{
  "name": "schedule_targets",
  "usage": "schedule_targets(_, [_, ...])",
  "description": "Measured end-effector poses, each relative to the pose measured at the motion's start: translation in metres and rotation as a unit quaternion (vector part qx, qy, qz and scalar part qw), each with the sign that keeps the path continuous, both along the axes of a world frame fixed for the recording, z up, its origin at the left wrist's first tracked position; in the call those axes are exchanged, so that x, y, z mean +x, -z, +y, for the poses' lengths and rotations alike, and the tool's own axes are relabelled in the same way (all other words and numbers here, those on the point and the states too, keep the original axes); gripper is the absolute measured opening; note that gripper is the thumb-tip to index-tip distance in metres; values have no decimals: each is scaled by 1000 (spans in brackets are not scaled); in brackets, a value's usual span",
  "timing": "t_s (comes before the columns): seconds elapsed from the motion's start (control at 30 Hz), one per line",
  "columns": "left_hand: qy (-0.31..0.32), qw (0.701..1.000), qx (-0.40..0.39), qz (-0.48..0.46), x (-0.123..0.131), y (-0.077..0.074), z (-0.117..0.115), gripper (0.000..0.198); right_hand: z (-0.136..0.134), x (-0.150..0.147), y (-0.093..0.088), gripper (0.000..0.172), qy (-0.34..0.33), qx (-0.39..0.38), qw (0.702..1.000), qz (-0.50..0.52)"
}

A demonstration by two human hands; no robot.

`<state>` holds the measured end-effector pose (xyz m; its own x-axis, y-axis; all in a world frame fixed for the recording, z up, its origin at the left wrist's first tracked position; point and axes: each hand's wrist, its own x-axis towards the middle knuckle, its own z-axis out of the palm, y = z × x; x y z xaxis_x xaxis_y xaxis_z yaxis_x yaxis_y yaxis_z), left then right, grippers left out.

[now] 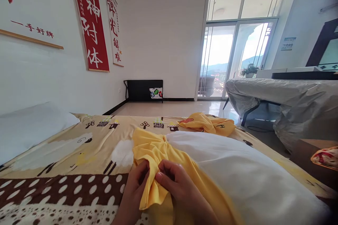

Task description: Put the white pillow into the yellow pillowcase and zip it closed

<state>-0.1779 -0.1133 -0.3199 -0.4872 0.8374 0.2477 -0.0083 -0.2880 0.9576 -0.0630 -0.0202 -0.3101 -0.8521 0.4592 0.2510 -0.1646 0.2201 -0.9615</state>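
Note:
Low in the middle of the view, a yellow pillowcase is bunched up over one end of a white pillow. My left hand pinches a fold of the cloth from the left. From the right, my right hand grips the same gathered fabric, its thumb pressed on a fold. A loose flap of the cloth hangs down between the two hands. The pillow's right side lies bare on the bed, outside the yellow fabric. Some fingertips are hidden behind the folds.
The patterned bedspread lies beneath everything. Beyond the pillow rests another crumpled yellow cloth. A second white pillow sits at the left by the wall. To the right are a plastic-covered table and a cardboard box.

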Motion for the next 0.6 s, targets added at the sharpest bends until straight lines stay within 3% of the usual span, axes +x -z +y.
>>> schedule_targets(0.23, [-84, 989, -18, -122, 5, 8, 3, 48, 9, -4, 6, 51, -52, -109, 991, 50])
schedule_targets(0.47, [-24, 977, -14, -214, -1, 10, 18, 53, 12, -7, 12, 45, -28, -240, 966, 92])
schedule_targets(0.6, [31, 994, -37, -98, -10, 1, 14, 45, 14, -7, 13, 44, 1, -277, 956, 101])
